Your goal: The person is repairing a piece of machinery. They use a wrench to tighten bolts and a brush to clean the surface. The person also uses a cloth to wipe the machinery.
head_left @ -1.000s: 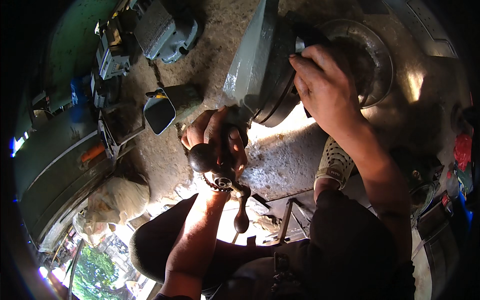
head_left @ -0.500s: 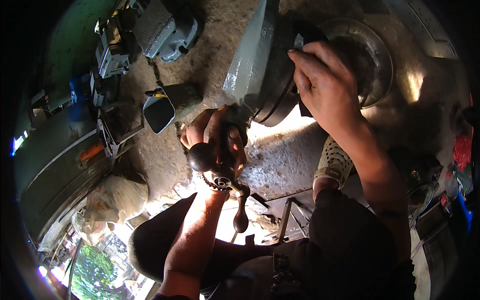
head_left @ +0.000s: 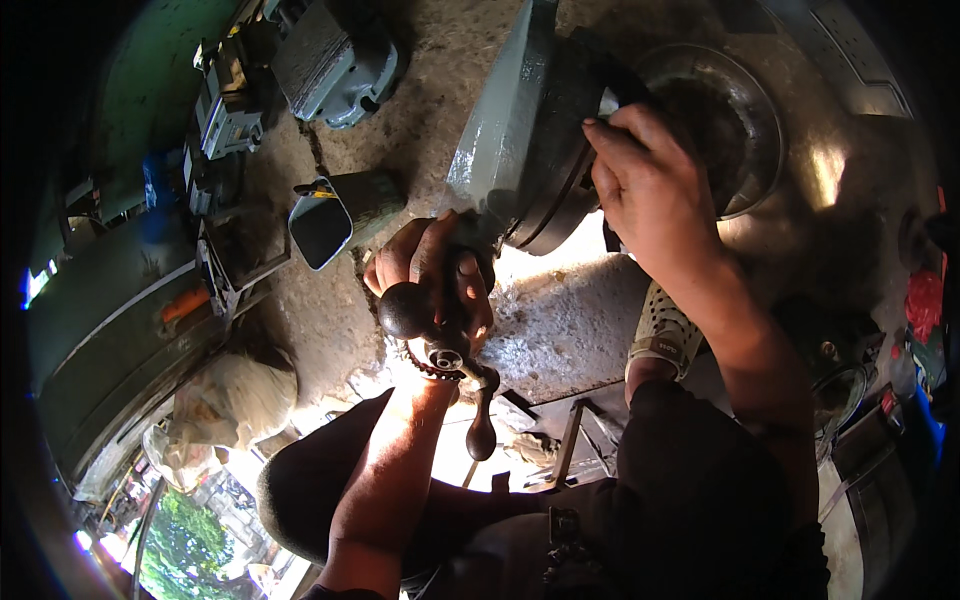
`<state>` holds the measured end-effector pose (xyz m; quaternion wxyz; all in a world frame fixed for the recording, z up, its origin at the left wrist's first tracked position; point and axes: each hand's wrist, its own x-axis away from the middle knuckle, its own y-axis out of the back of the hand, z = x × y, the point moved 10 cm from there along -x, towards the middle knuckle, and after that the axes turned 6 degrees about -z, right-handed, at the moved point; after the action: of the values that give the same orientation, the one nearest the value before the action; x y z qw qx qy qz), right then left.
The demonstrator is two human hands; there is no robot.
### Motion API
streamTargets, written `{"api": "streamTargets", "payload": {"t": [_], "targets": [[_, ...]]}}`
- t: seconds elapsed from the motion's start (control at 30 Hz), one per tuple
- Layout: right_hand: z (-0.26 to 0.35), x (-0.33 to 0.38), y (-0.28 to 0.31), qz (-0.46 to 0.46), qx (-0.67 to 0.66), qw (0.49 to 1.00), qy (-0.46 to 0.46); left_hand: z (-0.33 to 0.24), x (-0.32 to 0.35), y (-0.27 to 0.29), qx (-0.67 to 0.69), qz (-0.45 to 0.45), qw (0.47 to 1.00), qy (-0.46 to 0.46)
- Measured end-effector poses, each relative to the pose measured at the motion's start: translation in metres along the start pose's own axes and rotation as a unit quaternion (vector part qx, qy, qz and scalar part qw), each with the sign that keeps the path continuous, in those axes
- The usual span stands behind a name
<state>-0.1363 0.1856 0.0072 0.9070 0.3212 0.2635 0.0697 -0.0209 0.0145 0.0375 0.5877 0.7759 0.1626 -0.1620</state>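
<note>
A rough floor [head_left: 545, 345] is being lit in patches, while much of the room is being left in shade. At left, one tree [head_left: 185, 545] is being framed by a bright opening, and one pale bag [head_left: 235, 400] is being set off by glare. One casting [head_left: 340, 75] and one open-ended tube [head_left: 375, 200] are being borne by the floor; a small yellow thing [head_left: 322, 192] is being shown at the tube's mouth. Centrally, a dark part is being covered by the left hand's [head_left: 428, 258] curled fingers, its grip being unclear; one two-knobbed crank [head_left: 445, 358] is being seen at the wrist. One grey machine [head_left: 505, 120] is being reached by the right hand [head_left: 655, 185], fingers bent; whether anything is being gripped cannot be told. One shoe [head_left: 667, 320] is being worn. One round pan [head_left: 772, 150] is being partly hidden, its dark contents unclear.
</note>
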Motion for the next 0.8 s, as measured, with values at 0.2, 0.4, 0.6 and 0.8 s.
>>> {"api": "streamTargets", "payload": {"t": [0.2,0.4,0.6,0.8], "targets": [[-0.002,-0.003,0.003,-0.039,-0.038,0.999,-0.004,0.002,0.001,-0.001,0.007,0.003,1.0,0.007],[0.004,-0.008,-0.004,0.018,0.028,0.999,0.033,0.007,0.003,-0.002,0.047,0.0,0.998,0.035],[-0.002,-0.008,0.003,-0.033,-0.05,0.998,-0.006,0.007,0.005,-0.002,0.026,-0.006,0.999,0.035],[0.001,-0.007,-0.005,0.017,0.001,1.0,0.013,0.008,0.006,-0.003,0.025,0.001,0.999,0.034]]}}
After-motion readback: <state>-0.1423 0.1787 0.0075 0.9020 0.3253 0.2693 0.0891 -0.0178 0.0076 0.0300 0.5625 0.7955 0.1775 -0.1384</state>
